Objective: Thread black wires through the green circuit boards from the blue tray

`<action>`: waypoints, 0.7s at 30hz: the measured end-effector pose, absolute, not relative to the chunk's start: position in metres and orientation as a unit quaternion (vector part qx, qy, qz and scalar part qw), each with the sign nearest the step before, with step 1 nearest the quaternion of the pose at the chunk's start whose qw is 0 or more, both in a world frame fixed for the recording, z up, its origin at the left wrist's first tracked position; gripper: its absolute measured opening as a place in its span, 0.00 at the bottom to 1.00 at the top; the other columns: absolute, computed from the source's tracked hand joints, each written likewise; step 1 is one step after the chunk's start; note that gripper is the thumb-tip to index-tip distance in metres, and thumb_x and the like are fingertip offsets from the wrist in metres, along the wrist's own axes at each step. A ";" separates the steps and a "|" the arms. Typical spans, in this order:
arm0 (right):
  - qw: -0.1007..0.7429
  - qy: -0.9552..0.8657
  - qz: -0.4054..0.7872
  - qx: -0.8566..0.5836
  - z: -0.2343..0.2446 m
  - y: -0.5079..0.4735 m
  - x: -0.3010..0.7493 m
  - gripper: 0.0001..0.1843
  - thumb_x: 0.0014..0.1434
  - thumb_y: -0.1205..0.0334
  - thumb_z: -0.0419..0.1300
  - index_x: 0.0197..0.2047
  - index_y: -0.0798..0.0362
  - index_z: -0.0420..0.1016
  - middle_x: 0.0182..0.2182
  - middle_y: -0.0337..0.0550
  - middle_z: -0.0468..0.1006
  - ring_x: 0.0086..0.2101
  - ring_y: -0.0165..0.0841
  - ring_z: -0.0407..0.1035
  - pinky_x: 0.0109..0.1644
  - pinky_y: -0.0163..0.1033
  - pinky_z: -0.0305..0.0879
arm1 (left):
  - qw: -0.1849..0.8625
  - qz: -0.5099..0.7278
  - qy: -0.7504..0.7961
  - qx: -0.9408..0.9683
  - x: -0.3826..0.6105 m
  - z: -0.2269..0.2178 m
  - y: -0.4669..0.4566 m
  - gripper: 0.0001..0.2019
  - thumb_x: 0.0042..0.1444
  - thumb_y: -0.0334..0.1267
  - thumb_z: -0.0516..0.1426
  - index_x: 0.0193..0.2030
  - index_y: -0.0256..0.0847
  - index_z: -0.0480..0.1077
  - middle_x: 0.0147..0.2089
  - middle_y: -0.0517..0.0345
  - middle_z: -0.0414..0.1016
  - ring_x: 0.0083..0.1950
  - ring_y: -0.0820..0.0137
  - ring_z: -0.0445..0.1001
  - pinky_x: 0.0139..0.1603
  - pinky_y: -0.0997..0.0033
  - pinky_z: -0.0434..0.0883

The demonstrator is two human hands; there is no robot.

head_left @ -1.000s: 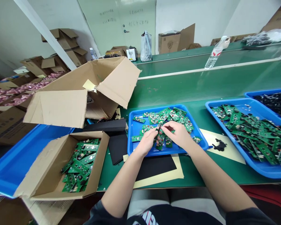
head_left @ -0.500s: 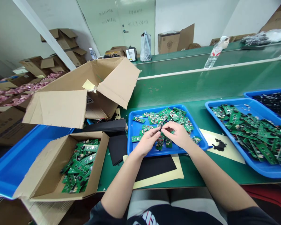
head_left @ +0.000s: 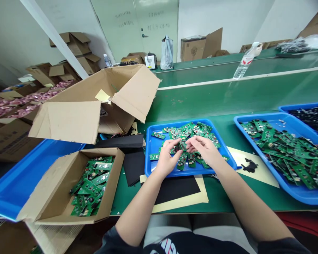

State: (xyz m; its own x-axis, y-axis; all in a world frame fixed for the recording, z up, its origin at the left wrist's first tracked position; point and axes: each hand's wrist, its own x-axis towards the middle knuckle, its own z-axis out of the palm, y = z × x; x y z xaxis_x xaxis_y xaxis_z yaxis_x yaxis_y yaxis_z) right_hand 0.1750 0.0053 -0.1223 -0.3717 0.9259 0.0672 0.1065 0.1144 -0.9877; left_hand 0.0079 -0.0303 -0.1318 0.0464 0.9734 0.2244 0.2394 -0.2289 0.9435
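My left hand (head_left: 168,159) is over the near middle of a blue tray (head_left: 149,169). Its thumb and fingertips are at opposite edges of a small green circuit board (head_left: 182,145), which is partly hidden. Close by on the right, my right hand (head_left: 203,148) has its fingers curled together and slightly blurred. Whether anything small is in them cannot be made out. The two hands are a little apart. Many loose circuit boards (head_left: 191,160) lie in the tray beneath and around them.
Black sheets (head_left: 177,188) on yellow paper lie before the tray. To the left are a small carton (head_left: 113,183) of boards and a large open carton (head_left: 66,118). At right, yellow backing paper (head_left: 265,174) bears black scraps (head_left: 249,165), beside another blue tray (head_left: 283,192) of boards.
My hands were together at a small dark piece; now they have parted slightly. My right hand has shifted a little right, and a board shows between my left fingers. The view has shifted slightly.
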 end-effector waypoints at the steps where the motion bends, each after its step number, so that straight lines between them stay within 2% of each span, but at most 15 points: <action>1: 0.378 -0.631 0.541 -0.408 -0.123 0.006 0.175 0.24 0.60 0.42 0.49 0.32 0.55 0.72 0.26 0.45 0.76 0.27 0.34 0.73 0.33 0.40 0.72 | 0.356 0.488 0.492 0.627 0.009 -0.131 -0.031 0.20 0.51 0.31 0.59 0.52 0.45 0.72 0.45 0.52 0.68 0.50 0.63 0.68 0.55 0.59 0.65; 3: 0.351 -0.625 0.567 -0.407 -0.122 0.005 0.176 0.27 0.58 0.39 0.50 0.26 0.55 0.71 0.22 0.44 0.75 0.24 0.33 0.72 0.29 0.39 0.71 | 0.321 0.495 0.489 0.643 0.009 -0.130 -0.031 0.19 0.51 0.30 0.59 0.51 0.46 0.72 0.44 0.53 0.68 0.50 0.64 0.68 0.56 0.59 0.64; 5: 0.328 -0.622 0.585 -0.405 -0.120 0.003 0.175 0.24 0.54 0.40 0.57 0.23 0.54 0.70 0.20 0.41 0.74 0.22 0.32 0.71 0.28 0.37 0.70 | 0.289 0.500 0.483 0.658 0.010 -0.131 -0.031 0.20 0.52 0.30 0.58 0.52 0.46 0.71 0.45 0.53 0.68 0.49 0.64 0.69 0.54 0.60 0.66; 7: 0.317 -0.616 0.595 -0.407 -0.118 0.001 0.175 0.21 0.52 0.44 0.61 0.24 0.54 0.69 0.20 0.39 0.74 0.23 0.31 0.71 0.30 0.37 0.70 | 0.239 0.508 0.475 0.677 0.009 -0.132 -0.031 0.21 0.53 0.31 0.58 0.54 0.46 0.68 0.45 0.53 0.69 0.48 0.65 0.70 0.52 0.61 0.68; 11: 0.312 -0.596 0.613 -0.415 -0.114 0.000 0.175 0.17 0.52 0.46 0.62 0.28 0.53 0.69 0.22 0.39 0.76 0.24 0.31 0.72 0.31 0.37 0.70 | 0.146 0.525 0.460 0.701 0.008 -0.131 -0.030 0.18 0.54 0.32 0.58 0.52 0.44 0.68 0.43 0.53 0.72 0.46 0.66 0.72 0.48 0.64 0.70; 16: 0.310 -0.583 0.635 -0.401 -0.112 0.000 0.176 0.16 0.52 0.49 0.62 0.28 0.54 0.70 0.22 0.39 0.76 0.25 0.31 0.72 0.32 0.37 0.70 | 0.114 0.533 0.463 0.699 0.007 -0.127 -0.031 0.12 0.55 0.33 0.59 0.46 0.42 0.70 0.43 0.52 0.74 0.47 0.64 0.73 0.49 0.63 0.70; 21: 0.324 -0.583 0.654 -0.356 -0.108 -0.003 0.176 0.16 0.51 0.49 0.63 0.26 0.54 0.69 0.23 0.39 0.76 0.25 0.30 0.71 0.33 0.38 0.69 | 0.110 0.535 0.461 0.699 0.006 -0.129 -0.031 0.10 0.55 0.33 0.59 0.45 0.42 0.71 0.43 0.51 0.75 0.47 0.64 0.73 0.49 0.61 0.70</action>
